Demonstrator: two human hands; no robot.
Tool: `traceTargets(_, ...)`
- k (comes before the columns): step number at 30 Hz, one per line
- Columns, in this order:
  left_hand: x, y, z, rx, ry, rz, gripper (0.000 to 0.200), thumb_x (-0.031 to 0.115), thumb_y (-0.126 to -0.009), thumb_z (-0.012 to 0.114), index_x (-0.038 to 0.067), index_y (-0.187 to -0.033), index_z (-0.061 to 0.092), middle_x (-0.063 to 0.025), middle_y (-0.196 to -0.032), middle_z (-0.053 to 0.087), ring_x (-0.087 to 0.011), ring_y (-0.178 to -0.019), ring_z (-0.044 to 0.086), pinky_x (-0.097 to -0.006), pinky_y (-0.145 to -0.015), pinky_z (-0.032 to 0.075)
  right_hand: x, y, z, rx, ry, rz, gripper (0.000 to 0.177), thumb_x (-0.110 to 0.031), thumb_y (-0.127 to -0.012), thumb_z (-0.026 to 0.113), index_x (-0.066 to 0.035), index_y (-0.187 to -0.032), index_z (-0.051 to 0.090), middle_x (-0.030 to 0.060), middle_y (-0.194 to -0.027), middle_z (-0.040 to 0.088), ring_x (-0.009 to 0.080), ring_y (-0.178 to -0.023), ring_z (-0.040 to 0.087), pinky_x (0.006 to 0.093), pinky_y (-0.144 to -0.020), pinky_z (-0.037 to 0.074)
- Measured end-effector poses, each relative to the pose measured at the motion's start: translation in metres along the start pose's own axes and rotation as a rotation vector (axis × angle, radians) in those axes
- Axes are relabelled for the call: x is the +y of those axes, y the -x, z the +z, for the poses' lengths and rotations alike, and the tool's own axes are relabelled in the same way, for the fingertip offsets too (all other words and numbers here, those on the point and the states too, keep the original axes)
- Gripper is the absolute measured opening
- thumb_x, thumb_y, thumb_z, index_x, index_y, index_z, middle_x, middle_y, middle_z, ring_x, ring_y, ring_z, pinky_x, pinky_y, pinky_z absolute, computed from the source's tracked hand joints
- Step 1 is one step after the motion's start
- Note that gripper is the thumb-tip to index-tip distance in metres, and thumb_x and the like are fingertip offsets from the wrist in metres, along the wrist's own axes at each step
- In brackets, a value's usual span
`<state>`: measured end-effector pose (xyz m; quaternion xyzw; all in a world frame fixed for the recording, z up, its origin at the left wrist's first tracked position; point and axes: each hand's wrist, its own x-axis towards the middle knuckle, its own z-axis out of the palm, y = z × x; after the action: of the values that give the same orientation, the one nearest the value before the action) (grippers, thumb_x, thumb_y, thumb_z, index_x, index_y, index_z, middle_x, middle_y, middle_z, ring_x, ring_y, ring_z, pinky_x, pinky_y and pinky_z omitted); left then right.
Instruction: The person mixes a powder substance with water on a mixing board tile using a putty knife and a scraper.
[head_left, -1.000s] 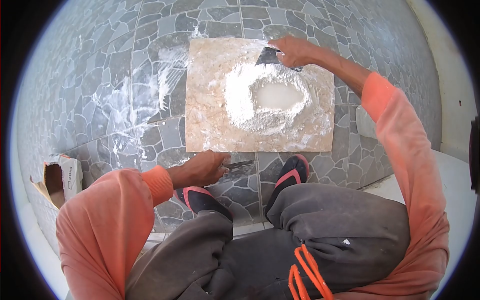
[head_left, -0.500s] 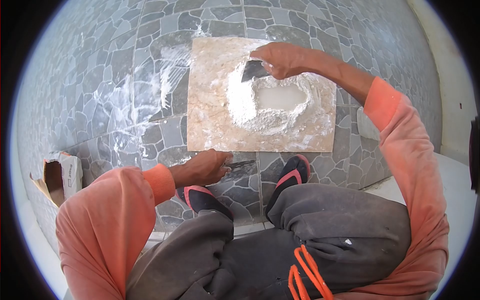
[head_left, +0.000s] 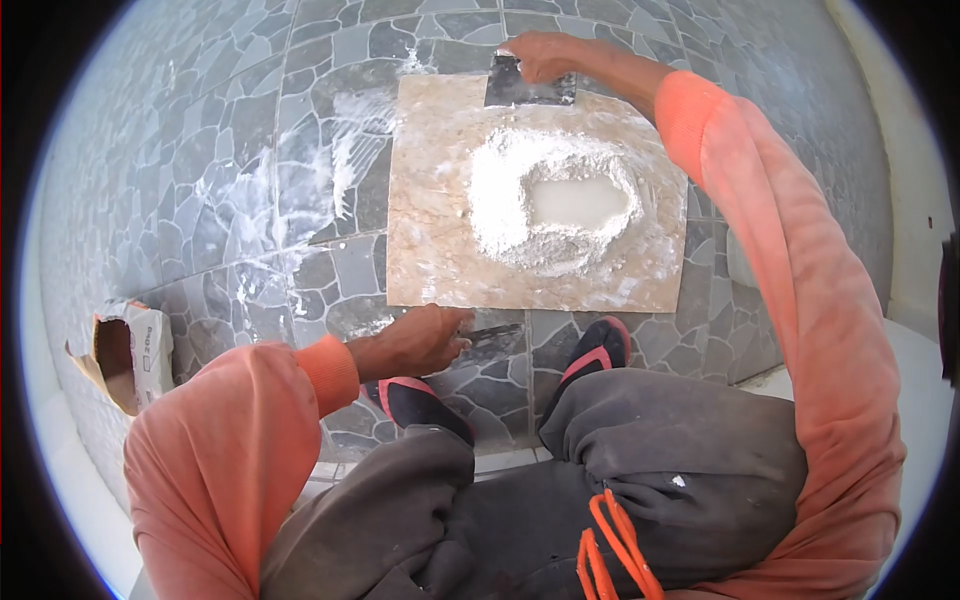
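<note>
A beige marbled tile [head_left: 430, 245] lies flat on the floor. On it sits a ring-shaped heap of white powder [head_left: 500, 190] around a pool of cloudy liquid [head_left: 578, 203]. My right hand [head_left: 542, 58] is closed on a dark, flat scraper [head_left: 530, 86], whose wide blade overlaps the tile's far edge beyond the powder. Nearer my feet, my left hand [head_left: 422, 338] grips another dark scraper [head_left: 496, 333], seen nearly edge-on just below the tile's near edge. Its handle is mostly hidden in my fingers.
An opened paper bag [head_left: 150, 350] marked 20kg lies at the left. White smears [head_left: 235, 205] cover part of the grey stone-patterned floor [head_left: 210, 130]. My feet in black and pink sandals [head_left: 598, 350] are close to the tile's near edge. A pale wall [head_left: 880, 130] borders the right.
My right hand has moved away from the powder with its scraper, up to the tile's far edge. The left hand's scraper has turned more edge-on. The whole view has shifted slightly.
</note>
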<state>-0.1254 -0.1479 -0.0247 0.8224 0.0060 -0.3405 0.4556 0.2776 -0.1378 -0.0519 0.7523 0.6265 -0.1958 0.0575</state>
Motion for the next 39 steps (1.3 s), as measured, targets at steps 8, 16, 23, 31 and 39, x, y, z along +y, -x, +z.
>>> traceTargets(8,-0.007,-0.004,-0.005,-0.028,0.008,-0.018,0.035,0.018,-0.088,0.060,-0.005,-0.114,0.058,-0.0304,-0.082,0.064,-0.0481,-0.083,0.063,-0.0518,-0.075,0.049,-0.066,-0.029,0.007,-0.316,-0.083,-0.308,0.051,0.000,-0.074,0.048,0.003,-0.125,0.054,0.0238,-0.084,0.064,0.0332,-0.070,0.059,0.0465,-0.060,0.045)
traceTargets(16,0.001,-0.006,-0.009,0.027,0.042,-0.052,0.031,0.017,-0.088,0.060,-0.004,-0.111,0.059,-0.0296,-0.082,0.065,-0.0479,-0.083,0.063,-0.0519,-0.076,0.050,-0.120,-0.034,0.036,-0.539,0.173,-0.454,0.023,-0.003,-0.071,0.053,0.002,-0.093,0.058,0.0192,-0.073,0.060,0.0338,-0.065,0.050,0.0457,-0.060,0.043)
traceTargets(23,-0.006,0.009,-0.001,-0.018,0.003,-0.062,0.031,0.018,-0.088,0.060,-0.004,-0.110,0.059,-0.0291,-0.080,0.064,-0.0481,-0.082,0.062,-0.0521,-0.076,0.049,-0.112,-0.007,0.003,-0.506,0.173,-0.400,0.024,-0.003,-0.070,0.051,0.001,-0.094,0.057,0.0225,-0.078,0.060,0.0386,-0.069,0.051,0.0469,-0.063,0.043)
traceTargets(31,0.008,-0.002,-0.006,-0.016,-0.030,0.009,0.031,0.018,-0.088,0.060,-0.006,-0.109,0.059,-0.0303,-0.078,0.063,-0.0483,-0.080,0.062,-0.0521,-0.074,0.049,-0.086,0.023,-0.023,-0.461,0.133,-0.233,0.037,-0.004,-0.071,0.049,0.003,-0.107,0.059,0.0247,-0.089,0.064,0.0397,-0.079,0.057,0.0474,-0.069,0.044)
traceTargets(39,0.008,-0.009,0.001,-0.013,-0.061,0.058,0.033,0.021,-0.088,0.062,-0.003,-0.111,0.060,-0.0287,-0.079,0.064,-0.0468,-0.078,0.063,-0.0505,-0.072,0.050,-0.033,0.054,-0.017,-0.324,-0.320,-0.066,0.030,-0.008,-0.074,0.054,0.006,-0.100,0.059,0.0186,-0.086,0.064,0.0276,-0.076,0.056,0.0446,-0.069,0.043)
